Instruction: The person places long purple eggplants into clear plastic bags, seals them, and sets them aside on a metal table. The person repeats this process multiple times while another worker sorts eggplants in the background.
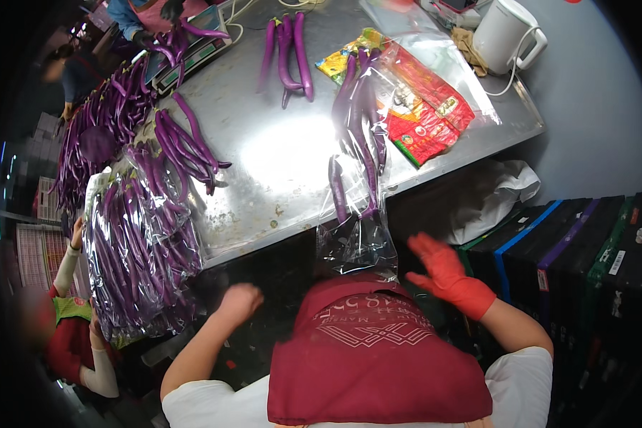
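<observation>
My bare left hand [241, 302] is in the air below the table's front edge, its fingers curled and no item visible in it. My right hand [441, 273], in a red rubber glove, is spread open beside a clear plastic bag [356, 246]. Purple eggplants [361, 134] lie inside that bag, whose lower end hangs over the edge by my apron [374, 353]. Under the bag's far part lies a red and yellow printed package [422, 107]. A few loose eggplants [289, 53] rest further back on the metal table [257, 208].
Bagged eggplants [139, 251] pile at the left table edge, near loose ones [184, 142] and a larger heap [107, 117]. Gloved co-worker's hands [150, 40] handle eggplants at a scale [187, 64]. Another person [75, 326] stands left. A white kettle [505, 37] and black crates [556, 251] are right.
</observation>
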Demonstrator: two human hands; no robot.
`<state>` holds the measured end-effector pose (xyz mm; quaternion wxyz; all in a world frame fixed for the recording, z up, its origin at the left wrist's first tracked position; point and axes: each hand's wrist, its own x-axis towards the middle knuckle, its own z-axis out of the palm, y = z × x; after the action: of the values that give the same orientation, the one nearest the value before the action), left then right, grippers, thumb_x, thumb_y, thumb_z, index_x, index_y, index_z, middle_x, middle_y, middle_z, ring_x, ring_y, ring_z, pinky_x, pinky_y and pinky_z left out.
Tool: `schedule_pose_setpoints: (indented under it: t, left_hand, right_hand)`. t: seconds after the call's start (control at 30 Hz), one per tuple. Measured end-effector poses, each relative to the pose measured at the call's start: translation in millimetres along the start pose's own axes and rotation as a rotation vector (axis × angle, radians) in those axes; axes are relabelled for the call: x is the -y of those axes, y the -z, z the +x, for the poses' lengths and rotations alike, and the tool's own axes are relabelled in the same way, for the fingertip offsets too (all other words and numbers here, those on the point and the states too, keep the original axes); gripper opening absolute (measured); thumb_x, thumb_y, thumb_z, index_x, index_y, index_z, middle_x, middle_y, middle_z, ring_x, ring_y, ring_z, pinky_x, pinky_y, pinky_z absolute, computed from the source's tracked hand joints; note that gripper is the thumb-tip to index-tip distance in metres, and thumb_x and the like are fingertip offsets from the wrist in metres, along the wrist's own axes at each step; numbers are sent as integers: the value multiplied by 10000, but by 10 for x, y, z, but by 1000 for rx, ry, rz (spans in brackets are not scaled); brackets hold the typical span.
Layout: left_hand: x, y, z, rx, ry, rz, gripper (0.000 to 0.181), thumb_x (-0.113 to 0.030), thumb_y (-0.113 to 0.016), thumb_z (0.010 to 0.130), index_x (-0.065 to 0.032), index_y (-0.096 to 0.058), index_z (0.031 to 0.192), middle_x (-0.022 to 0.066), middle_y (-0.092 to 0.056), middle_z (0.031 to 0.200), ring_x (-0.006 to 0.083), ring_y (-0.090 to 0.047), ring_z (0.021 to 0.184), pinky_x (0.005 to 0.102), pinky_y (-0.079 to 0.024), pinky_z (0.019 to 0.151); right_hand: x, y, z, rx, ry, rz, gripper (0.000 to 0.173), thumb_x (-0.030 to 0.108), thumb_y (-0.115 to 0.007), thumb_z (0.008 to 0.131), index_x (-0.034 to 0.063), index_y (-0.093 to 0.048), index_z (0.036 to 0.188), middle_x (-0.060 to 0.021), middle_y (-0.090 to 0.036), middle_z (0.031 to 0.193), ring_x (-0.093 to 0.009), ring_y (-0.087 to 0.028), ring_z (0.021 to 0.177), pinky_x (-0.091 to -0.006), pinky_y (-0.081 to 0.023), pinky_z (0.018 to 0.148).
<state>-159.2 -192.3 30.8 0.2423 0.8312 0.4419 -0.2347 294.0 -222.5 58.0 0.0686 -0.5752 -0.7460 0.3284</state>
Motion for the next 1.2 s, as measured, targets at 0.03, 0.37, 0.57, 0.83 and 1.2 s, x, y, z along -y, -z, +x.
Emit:
schedule_pose_setpoints:
  t: [0.03,0.37,0.57,0.83,1.2]
  left_hand:
    - [-171,286,118,-313,-4,-85,326,-128,-642,674,-62,-568,984,144,-575,934,303,-546,886,385,-434,769]
    - [-835,525,1431,-714,-562,51,475,-197,-581,734,-248,-466,1192,137,-344,1346,361,-283,1263,580,-124,1023]
    - [-1033,2184,1432,-760,-480,-124,412,-121,-448,821,-136,-454,1232,135,-386,1332,364,-341,1229,512,-233,1009]
    - [-1251,5204,502,-1062,-1113,-700,609,-512,-368,884,-7,-463,1210,132,-569,1128,220,-509,1095,337,-346,971]
    - [-973,4963,717,-559,-767,-1089,640,-539,-367,854,-30,-434,1235,164,-571,1095,250,-586,964,351,-501,792]
  right_hand:
    - [-23,6,12,-193,53,-296,782,343,-673,671,149,-316,1339,-185,-330,1342,-348,-368,1207,-444,-272,997]
    - [189,-91,757,-263,621,-185,516,166,-593,753,190,-455,1249,-73,-334,1374,-219,-291,1289,-525,-93,1062]
    - [360,1237,1401,-354,477,898,405,177,-446,867,55,-447,1254,-118,-479,1252,-253,-427,1192,-340,-312,993]
    - [1841,4022,1534,-889,886,224,456,436,-335,923,93,-580,1097,-42,-617,1051,-129,-540,1047,-301,-389,889]
    - [1458,3615,1751,-203,636,1175,319,324,-458,904,40,-505,1042,-123,-619,937,-249,-609,888,-354,-515,740]
